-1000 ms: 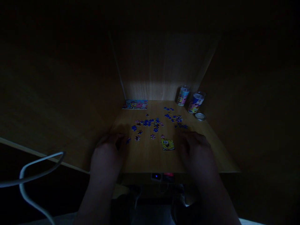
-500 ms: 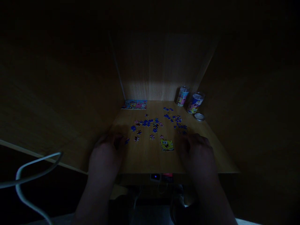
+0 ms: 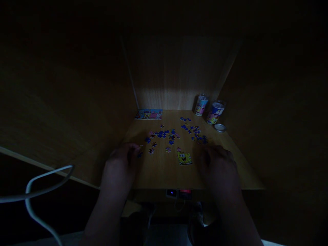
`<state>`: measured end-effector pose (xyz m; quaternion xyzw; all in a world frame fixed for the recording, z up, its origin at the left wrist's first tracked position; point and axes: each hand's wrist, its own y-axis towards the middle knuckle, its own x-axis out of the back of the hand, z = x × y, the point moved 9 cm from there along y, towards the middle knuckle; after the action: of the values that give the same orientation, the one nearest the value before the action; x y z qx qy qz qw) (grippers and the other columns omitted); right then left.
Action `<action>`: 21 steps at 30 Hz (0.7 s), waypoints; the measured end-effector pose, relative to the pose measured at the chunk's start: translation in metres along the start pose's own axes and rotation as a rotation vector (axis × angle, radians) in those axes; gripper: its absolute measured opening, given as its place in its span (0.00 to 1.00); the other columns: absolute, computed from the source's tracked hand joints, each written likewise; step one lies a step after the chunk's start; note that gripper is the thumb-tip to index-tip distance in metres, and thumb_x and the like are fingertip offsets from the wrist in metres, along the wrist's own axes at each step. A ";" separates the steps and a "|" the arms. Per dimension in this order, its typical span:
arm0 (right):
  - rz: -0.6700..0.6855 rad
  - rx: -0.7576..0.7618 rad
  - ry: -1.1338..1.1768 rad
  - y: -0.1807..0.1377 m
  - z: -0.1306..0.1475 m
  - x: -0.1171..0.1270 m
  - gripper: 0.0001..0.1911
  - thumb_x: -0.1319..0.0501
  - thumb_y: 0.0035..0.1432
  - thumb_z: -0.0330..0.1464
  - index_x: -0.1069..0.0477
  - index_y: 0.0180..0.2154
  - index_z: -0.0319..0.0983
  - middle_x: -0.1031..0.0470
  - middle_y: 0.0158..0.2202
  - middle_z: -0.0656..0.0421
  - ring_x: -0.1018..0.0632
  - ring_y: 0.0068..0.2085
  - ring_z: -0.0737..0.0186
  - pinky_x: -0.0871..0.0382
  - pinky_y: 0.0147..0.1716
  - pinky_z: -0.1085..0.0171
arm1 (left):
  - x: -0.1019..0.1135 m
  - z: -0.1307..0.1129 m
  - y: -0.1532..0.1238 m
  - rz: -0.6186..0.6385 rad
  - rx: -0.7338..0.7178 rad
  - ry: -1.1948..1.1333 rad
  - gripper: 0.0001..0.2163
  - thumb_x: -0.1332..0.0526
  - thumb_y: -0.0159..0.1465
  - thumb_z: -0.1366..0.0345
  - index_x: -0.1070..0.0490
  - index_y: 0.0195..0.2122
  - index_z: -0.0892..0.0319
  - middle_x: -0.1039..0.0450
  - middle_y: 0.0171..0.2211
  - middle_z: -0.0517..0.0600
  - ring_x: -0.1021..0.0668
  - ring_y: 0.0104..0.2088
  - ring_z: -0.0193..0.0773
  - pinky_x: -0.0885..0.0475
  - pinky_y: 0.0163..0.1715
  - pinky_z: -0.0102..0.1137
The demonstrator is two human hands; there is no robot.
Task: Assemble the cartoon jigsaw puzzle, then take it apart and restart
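Observation:
My left hand [image 3: 120, 162] rests at the near edge of the scattered jigsaw pieces, its curled fingers next to a small blue piece [image 3: 139, 154]. My right hand [image 3: 219, 165] lies curled on the desk, just below a cluster of blue pieces [image 3: 198, 137]. Between my hands is a small joined section of a SpongeBob puzzle [image 3: 185, 158]. Several loose pieces [image 3: 162, 134] spread across the middle of the wooden desk [image 3: 164, 176]. The dim light hides whether either hand holds a piece.
A SpongeBob picture card [image 3: 148, 114] lies at the back left. Two printed cylindrical tins [image 3: 201, 105] stand at the back right, with a round lid [image 3: 219, 127] beside them. Wooden walls enclose the desk on three sides. A white cable [image 3: 33, 194] hangs at lower left.
My left hand has moved slightly forward, closer to the loose pieces. The view has shifted a little, and my right hand stays near the same cluster.

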<state>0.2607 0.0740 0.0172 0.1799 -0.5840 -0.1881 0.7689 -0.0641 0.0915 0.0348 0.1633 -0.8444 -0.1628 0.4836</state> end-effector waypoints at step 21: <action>0.163 0.331 0.639 -0.007 0.059 0.008 0.09 0.34 0.72 0.32 0.23 0.52 0.46 0.16 0.49 0.57 0.18 0.49 0.56 0.23 0.50 0.54 | -0.041 -0.081 -0.029 0.341 -0.206 -0.629 0.05 0.34 0.74 0.64 0.19 0.48 0.52 0.13 0.42 0.47 0.13 0.40 0.36 0.17 0.41 0.29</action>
<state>0.2052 0.0609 0.0354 0.3043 -0.3492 0.0365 0.8855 0.0297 0.0739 0.0298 -0.0873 -0.9460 -0.2062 0.2345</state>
